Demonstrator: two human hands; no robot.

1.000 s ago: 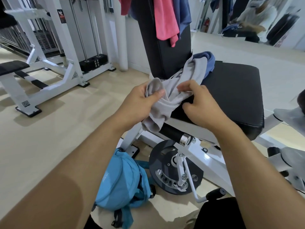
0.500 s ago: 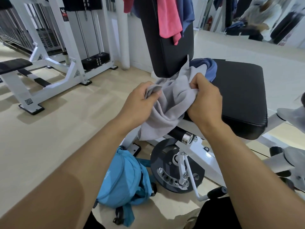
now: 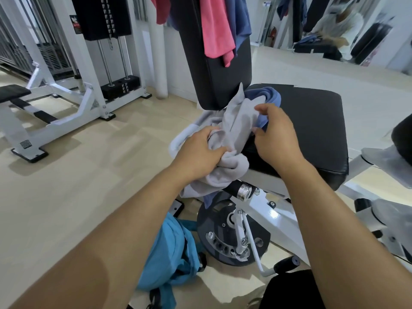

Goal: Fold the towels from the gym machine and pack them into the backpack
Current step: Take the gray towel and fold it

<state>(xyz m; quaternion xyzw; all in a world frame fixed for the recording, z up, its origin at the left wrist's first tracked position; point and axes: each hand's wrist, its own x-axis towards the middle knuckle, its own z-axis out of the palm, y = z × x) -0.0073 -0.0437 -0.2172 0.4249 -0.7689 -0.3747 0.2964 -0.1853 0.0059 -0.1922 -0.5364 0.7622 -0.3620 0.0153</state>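
Observation:
A grey towel [image 3: 236, 128] lies bunched at the left front corner of the black seat pad [image 3: 312, 130], part of it hanging over the edge. My left hand [image 3: 200, 150] grips its lower folds. My right hand [image 3: 274, 134] pinches an upper fold between thumb and fingers. A blue towel [image 3: 265, 98] lies under and behind the grey one. A pink towel [image 3: 217, 27] and a dark blue towel [image 3: 242, 21] hang over the upright back pad [image 3: 214, 72]. The light blue backpack [image 3: 169, 253] sits on the floor below my left forearm.
The machine's white frame and black pivot disc [image 3: 231, 233] stand between the seat and the backpack. A white weight-stack machine [image 3: 73, 85] stands at the left. Pale wooden floor [image 3: 78, 175] spreads to the left. A mirror [image 3: 347, 30] at the back right shows a person.
The grey towel has been lowered onto the seat corner. My left hand moved right and down into its folds; my right hand let go of its full grip and now pinches an upper fold.

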